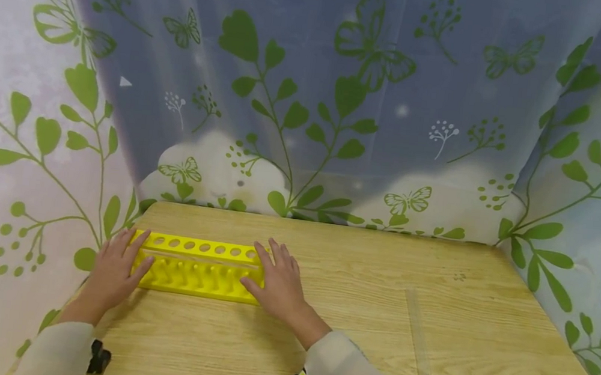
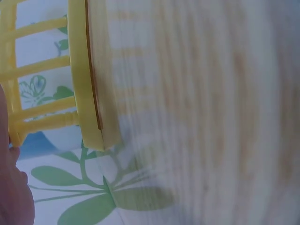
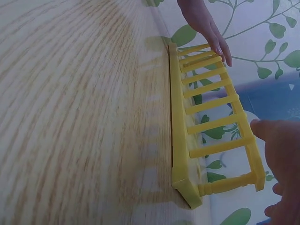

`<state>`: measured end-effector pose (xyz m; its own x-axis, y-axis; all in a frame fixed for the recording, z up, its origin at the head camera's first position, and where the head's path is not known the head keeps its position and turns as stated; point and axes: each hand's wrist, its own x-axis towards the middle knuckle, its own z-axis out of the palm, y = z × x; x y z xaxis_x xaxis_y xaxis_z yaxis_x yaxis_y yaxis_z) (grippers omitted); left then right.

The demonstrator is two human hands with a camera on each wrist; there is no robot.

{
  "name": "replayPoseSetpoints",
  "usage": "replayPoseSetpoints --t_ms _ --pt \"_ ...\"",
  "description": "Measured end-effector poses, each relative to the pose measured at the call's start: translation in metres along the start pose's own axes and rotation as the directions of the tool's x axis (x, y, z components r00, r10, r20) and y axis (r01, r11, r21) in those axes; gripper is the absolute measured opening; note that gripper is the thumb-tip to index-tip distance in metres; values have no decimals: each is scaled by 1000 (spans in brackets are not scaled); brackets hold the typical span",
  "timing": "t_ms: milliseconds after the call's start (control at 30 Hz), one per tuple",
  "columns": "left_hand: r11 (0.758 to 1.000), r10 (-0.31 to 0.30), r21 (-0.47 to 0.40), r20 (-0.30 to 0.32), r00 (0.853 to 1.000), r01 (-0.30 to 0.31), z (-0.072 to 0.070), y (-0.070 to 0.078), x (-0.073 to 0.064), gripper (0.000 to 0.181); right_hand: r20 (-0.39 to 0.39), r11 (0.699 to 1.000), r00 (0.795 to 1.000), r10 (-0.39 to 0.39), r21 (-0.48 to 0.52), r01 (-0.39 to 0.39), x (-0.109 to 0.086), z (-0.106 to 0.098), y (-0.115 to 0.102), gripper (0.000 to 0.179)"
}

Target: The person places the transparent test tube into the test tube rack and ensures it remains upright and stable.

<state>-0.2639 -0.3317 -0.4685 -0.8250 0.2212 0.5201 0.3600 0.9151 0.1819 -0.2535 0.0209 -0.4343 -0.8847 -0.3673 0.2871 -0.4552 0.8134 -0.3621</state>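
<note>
A yellow test tube rack [image 1: 198, 292] stands upright on the wooden table, with a row of round holes along its top and pegs below. My left hand [image 1: 117, 268] is at the rack's left end, its fingers fairly straight and touching the top. At the right end is my right hand [image 1: 281, 285], fingers spread, thumb in front of the rack. The right wrist view shows the right thumb [image 3: 260, 129] beside the top rail; whether it touches cannot be told. A clear test tube [image 1: 418, 341] lies on the table to the right.
The wooden table [image 1: 353, 313] is bordered by a printed curtain [image 1: 393, 130] at the back and similar cloth on both sides. A small dark mark [image 1: 459, 277] shows on the tabletop at the right. Black wrist mounts sit by both sleeves.
</note>
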Motion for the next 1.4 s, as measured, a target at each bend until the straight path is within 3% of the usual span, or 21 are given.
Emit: replayPoseSetpoints --t_ms 200,533,767,1000,1400 --pt "1000 -17 3 23 1000 17 0 -5 -1 60 4 1000 1000 15 -16 -15 1 0 -1 67" --pt "1000 -15 -15 43 999 16 -2 0 0 60 -21 998 1000 15 -68 -17 2 0 -1 53" --pt "1000 6 -27 26 1000 -5 -1 0 0 59 -17 994 999 37 -104 -39 3 0 -4 56" --pt "1000 -1 -22 42 999 2 -1 3 -3 61 -64 991 996 55 -118 -62 2 3 -6 55" --pt "1000 8 -2 42 999 -8 -3 4 -1 61 -88 985 995 43 -160 -57 7 4 -7 54"
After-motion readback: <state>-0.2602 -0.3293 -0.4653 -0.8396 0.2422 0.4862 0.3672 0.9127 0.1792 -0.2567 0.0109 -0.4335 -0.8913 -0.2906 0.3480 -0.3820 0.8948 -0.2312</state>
